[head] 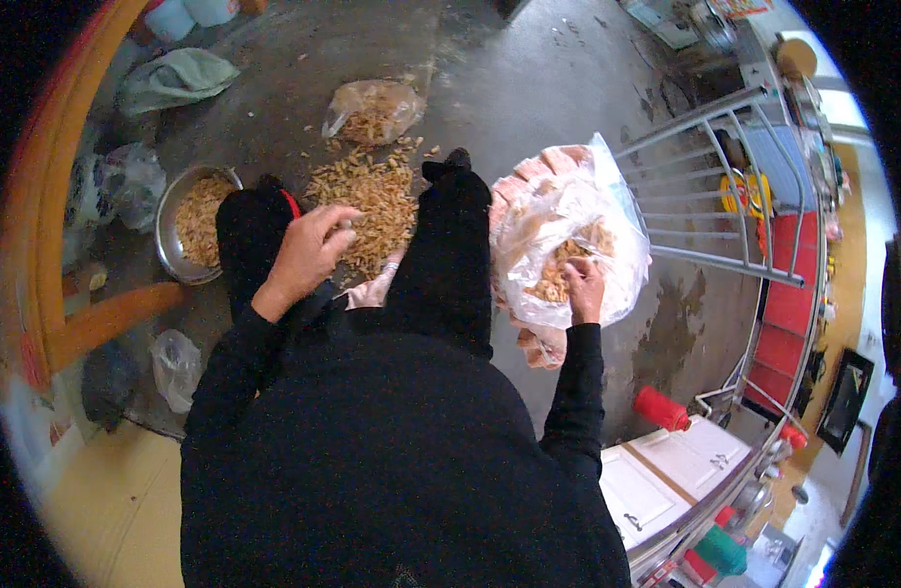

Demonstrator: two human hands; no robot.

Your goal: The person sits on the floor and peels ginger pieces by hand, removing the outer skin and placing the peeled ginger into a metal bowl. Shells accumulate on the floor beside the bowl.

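Note:
My left hand [312, 253] is raised over the left thigh, fingers curled apart, beside a pile of small, light brown pieces [373, 192] that look like peanut shells. My right hand [586, 288] reaches into an open clear plastic bag [524, 273] at the right, its fingertips bunched at tan pieces [554, 283] inside; whether they pinch one cannot be told. That bag rests on a pink padded seat or cushion [544, 165]. A metal bowl [169, 257] of similar pale pieces stands left of my left leg. A tied-looking plastic bag [374, 112] of brown pieces lies beyond the pile.
A metal rack [689, 253] stands right of the pink cushion. Crumpled plastic bags [133, 184] and a green sack [177, 79] lie at the left. A curved wooden furniture leg [127, 312] juts in below them. White cabinets [645, 500] and a red thread cone [660, 409] are at lower right.

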